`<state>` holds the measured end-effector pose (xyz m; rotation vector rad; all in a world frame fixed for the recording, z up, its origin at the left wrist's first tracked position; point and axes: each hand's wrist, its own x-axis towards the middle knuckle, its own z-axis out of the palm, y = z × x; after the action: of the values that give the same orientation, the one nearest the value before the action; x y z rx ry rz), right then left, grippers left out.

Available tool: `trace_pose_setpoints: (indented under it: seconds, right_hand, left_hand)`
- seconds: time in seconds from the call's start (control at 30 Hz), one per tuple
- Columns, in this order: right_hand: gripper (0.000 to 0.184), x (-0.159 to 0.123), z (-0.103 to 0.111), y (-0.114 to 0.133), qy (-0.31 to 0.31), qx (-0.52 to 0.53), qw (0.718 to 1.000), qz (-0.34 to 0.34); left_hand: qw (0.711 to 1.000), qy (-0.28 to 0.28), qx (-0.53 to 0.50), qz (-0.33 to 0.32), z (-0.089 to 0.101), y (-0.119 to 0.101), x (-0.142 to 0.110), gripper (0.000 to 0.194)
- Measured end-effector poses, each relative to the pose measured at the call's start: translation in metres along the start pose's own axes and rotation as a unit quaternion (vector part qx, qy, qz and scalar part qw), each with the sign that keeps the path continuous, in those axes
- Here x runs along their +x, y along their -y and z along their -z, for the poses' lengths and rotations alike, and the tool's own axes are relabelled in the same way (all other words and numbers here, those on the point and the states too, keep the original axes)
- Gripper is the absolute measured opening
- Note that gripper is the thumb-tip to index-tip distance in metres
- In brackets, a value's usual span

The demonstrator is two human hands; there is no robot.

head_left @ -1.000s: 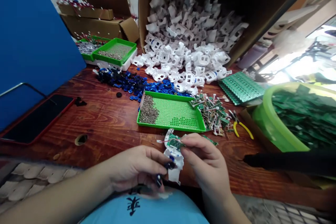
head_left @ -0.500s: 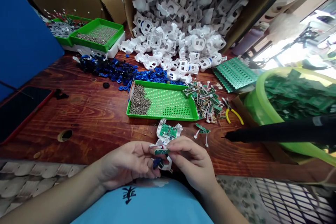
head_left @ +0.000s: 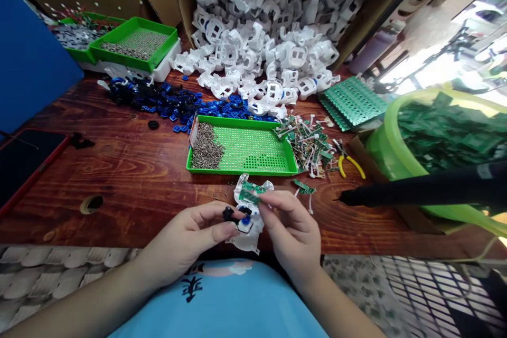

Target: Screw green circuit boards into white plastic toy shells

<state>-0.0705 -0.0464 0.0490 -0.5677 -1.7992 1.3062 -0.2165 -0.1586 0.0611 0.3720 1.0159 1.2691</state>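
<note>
Near the table's front edge my left hand grips a white plastic housing that carries a blue ring and a small black part. My right hand pinches a small green circuit board at the housing's top end. Both hands meet over the dark wooden table, just in front of a green perforated tray with a heap of tiny screws at its left end.
A tipped cardboard box spills white housings. Blue and black small parts lie behind the tray, wired circuit boards and yellow-handled pliers to its right. A green tub of boards, a black tool and a phone flank the area.
The camera has tilted down and nearer. My right hand lifted the green board from the housing's middle to its top end; the left hand turned the housing, showing the blue ring and black part.
</note>
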Motion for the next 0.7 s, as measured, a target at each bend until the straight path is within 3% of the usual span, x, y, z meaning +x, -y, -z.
trace_pose_setpoints:
  seconds: [0.1,0.17,0.33,0.53,0.7]
  right_hand:
    - [0.030,0.0026,0.0027,0.0056,0.107,-0.011,0.994,0.027]
    - [0.032,0.0041,0.0042,0.0083,0.138,-0.015,0.990,0.031]
    - [0.029,0.0057,0.0061,0.0109,0.146,-0.025,0.989,0.009]
    - [0.028,0.0057,0.0082,0.0094,0.152,0.002,0.988,-0.019]
    - [0.022,0.0068,0.0109,0.0108,0.163,0.017,0.981,-0.100]
  left_hand:
    - [0.998,-0.027,0.030,-0.039,-0.0004,-0.0006,-0.0019,0.017]
    - [0.996,-0.049,0.056,-0.056,-0.0009,-0.0010,-0.0028,0.020]
    - [0.978,-0.082,0.176,-0.080,-0.0024,-0.0016,-0.0034,0.017]
    - [0.952,-0.065,0.278,-0.111,-0.0024,-0.0006,-0.0064,0.024]
    - [0.930,-0.070,0.341,-0.115,-0.0026,-0.0028,-0.0093,0.026]
